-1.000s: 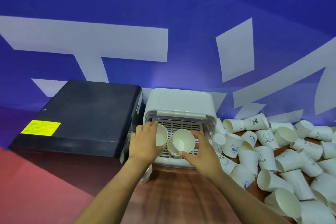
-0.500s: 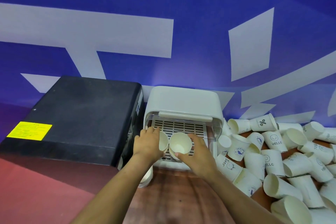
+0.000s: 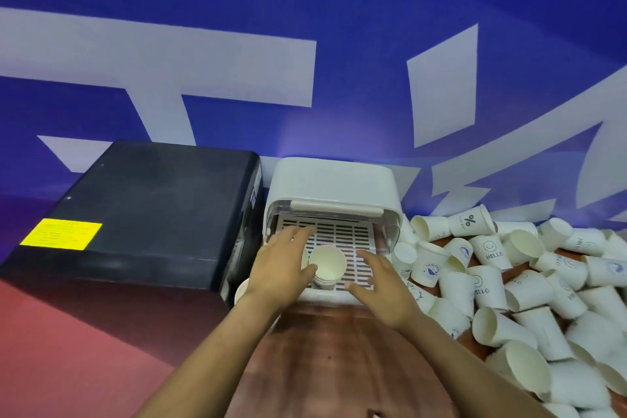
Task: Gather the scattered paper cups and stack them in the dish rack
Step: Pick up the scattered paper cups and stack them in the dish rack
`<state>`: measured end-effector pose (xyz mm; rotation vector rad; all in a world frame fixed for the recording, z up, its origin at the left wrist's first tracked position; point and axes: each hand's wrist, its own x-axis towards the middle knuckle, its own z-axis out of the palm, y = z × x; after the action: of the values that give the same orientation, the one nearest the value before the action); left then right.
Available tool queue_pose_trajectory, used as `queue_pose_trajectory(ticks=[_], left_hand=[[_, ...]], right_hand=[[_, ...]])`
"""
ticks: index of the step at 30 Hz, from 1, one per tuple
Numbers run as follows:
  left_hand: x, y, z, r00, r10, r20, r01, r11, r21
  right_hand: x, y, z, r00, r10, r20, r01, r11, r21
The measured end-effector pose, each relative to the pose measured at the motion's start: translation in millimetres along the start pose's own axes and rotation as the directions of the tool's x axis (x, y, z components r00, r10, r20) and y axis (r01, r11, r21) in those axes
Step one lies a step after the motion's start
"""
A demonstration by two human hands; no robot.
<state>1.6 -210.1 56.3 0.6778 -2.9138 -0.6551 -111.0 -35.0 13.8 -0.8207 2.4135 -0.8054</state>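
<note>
On the slatted white plastic floor of the dish rack, a stack of smooth round paper cups stands upright. Left hand seemingly touches it with relaxed fingers; right hand hovers spread, holding nothing, beside a loose heap of cups.

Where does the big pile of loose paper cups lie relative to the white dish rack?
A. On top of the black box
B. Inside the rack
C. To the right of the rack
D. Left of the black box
C: the loose paper cups are heaped on the wooden table, right of the dish rack.
</note>
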Motion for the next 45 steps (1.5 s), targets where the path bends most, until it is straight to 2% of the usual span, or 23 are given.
queue_pose_trajectory(ticks=[4, 8, 15, 20, 22, 24, 26, 32, 37, 40, 45], left_hand=[[-30, 15, -10, 0.989, 0.113, -0.096, -0.121, 0.989, -0.085], [-56, 23, -11, 0.985, 0.135, -0.109, -0.149, 0.981, -0.128], [-95, 32, 8, 0.981, 0.196, -0.01, -0.195, 0.97, -0.144], [-114, 33, 34, 0.971, 0.208, 0.12, -0.186, 0.967, -0.176], [-124, 35, 43, 0.964, 0.209, 0.163, -0.179, 0.967, -0.182], [-133, 37, 52, 0.957, 0.194, 0.217, -0.155, 0.971, -0.184], [-139, 38, 60, 0.949, 0.167, 0.266, -0.124, 0.977, -0.172], [-145, 64, 86, 0.955, 0.031, 0.296, 0.008, 0.991, -0.13], [-147, 84, 125, 0.874, -0.077, 0.481, 0.129, 0.989, -0.076], [-153, 93, 145, 0.829, -0.169, 0.533, 0.216, 0.976, -0.027], [-161, 103, 164, 0.818, -0.238, 0.524, 0.293, 0.956, -0.024]], right_hand=[[-37, 6, -12, 0.999, 0.01, -0.033, -0.01, 1.0, 0.001], [-69, 10, -14, 0.997, 0.017, -0.071, -0.015, 0.999, 0.031], [-132, 9, -2, 0.991, 0.104, -0.082, -0.103, 0.994, 0.019], [-170, 29, 11, 0.986, 0.146, -0.08, -0.147, 0.989, -0.013], [-183, 37, 13, 0.989, 0.146, -0.015, -0.147, 0.981, -0.124], [-192, 44, 14, 0.99, 0.128, 0.067, -0.101, 0.945, -0.311], [-196, 53, 14, 0.986, 0.094, 0.14, -0.031, 0.916, -0.399], [-212, 83, 11, 0.953, 0.027, 0.302, 0.128, 0.867, -0.481], [-223, 107, 19, 0.915, -0.002, 0.405, 0.25, 0.789, -0.561], [-224, 125, 16, 0.918, -0.047, 0.394, 0.273, 0.796, -0.541], [-219, 141, -9, 0.949, -0.048, 0.312, 0.207, 0.841, -0.501]])
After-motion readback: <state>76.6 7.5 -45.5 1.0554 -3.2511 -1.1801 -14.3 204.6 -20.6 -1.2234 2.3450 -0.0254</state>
